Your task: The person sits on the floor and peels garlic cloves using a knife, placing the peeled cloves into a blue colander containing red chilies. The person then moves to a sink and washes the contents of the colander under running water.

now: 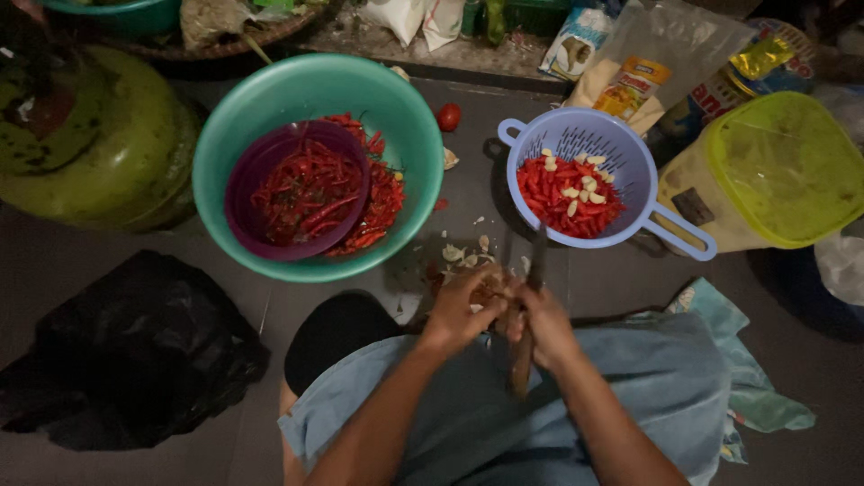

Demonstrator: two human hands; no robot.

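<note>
Red chillies [565,193] topped with peeled garlic cloves [583,184] fill the lavender colander [630,153] on the floor [54,270], just ahead of the hands. The left hand [461,310] is curled shut around a small item, probably a garlic clove [490,292], too blurred to confirm. The right hand [544,324] is closed on a wooden-handled knife [529,315], blade pointing toward the colander. Papery peelings [463,255] lie between the hands and the teal basin [315,90], which holds a purple bowl [261,162] of more chillies. A yellow-lidded container [783,166] stands right of the colander; a green gas cylinder [99,144] stands at far left.
</note>
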